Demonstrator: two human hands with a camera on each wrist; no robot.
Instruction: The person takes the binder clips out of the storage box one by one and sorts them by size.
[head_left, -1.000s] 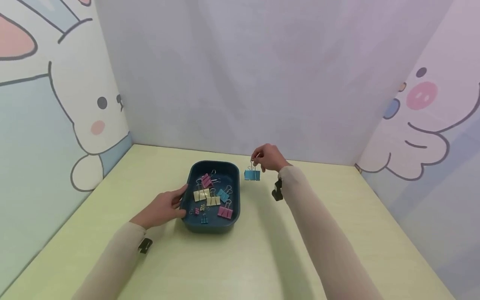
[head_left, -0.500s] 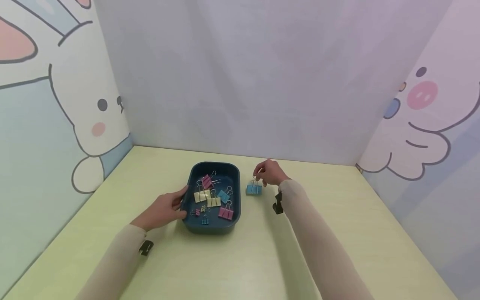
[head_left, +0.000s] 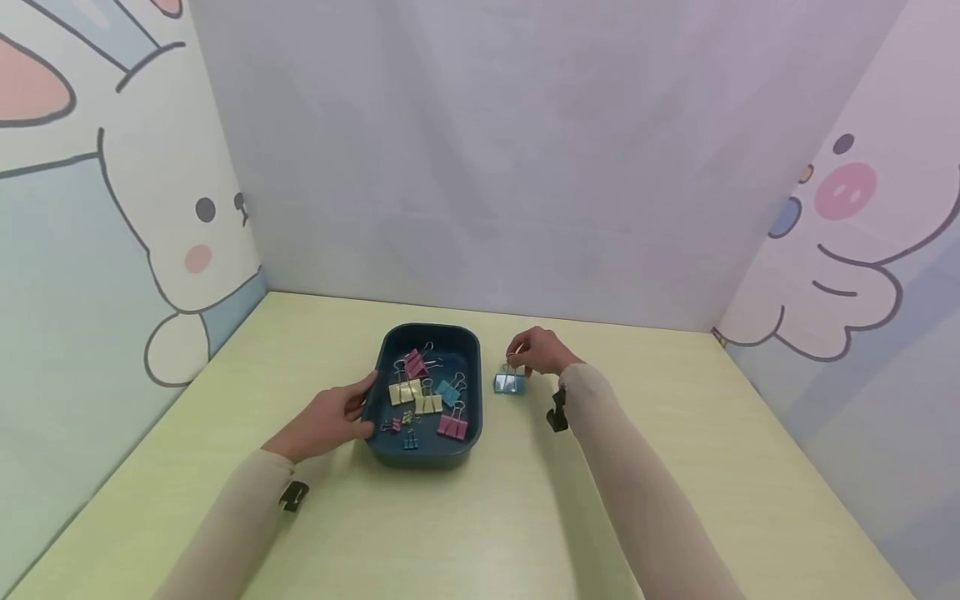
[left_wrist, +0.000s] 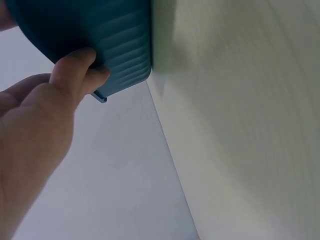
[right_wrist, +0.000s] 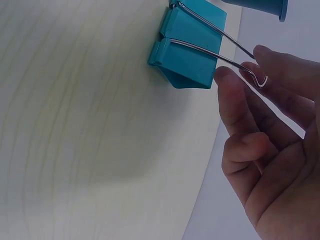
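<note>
My right hand (head_left: 542, 350) pinches a wire handle of a large blue binder clip (head_left: 509, 383), just right of the dark blue tray (head_left: 420, 458). In the right wrist view, the clip (right_wrist: 192, 47) is low over the tabletop, tilted, its wire arms reaching toward my fingertips; whether it touches the table I cannot tell. My left hand (head_left: 326, 421) holds the tray by its left side, and in the left wrist view its curled fingers (left_wrist: 75, 70) press the ribbed outer wall. Inside the tray lie pink (head_left: 452, 427), yellow (head_left: 428, 404) and blue binder clips (head_left: 450, 390), large and small.
The pale yellow table (head_left: 480, 533) extends to both sides of the tray and in front of it. A grey-white curtain (head_left: 480, 167) closes off the back. Cartoon-printed panels stand at left (head_left: 67, 275) and right (head_left: 900, 333).
My right hand has lowered the blue binder clip toward the tabletop, and the clip's face has tipped upward, catching the light. The left hand and the tray have stayed in place.
</note>
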